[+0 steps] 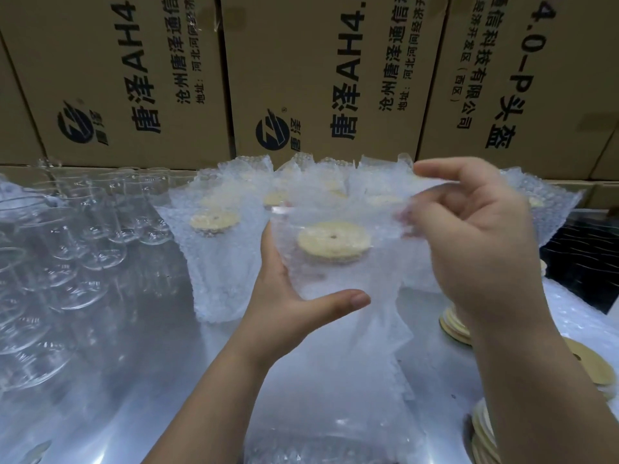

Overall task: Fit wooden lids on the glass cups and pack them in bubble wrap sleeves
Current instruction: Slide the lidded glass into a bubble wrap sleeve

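Though sleeved, cup between left fingers.

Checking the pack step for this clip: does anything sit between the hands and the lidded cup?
Only the bubble wrap sleeve: the left hand grips the cup through it, and the right hand pinches its top edge above the wooden lid. Nothing else visible intervenes.

The bubble wrap sleeve blurs its cup; stacked lids cross the bottom edge.
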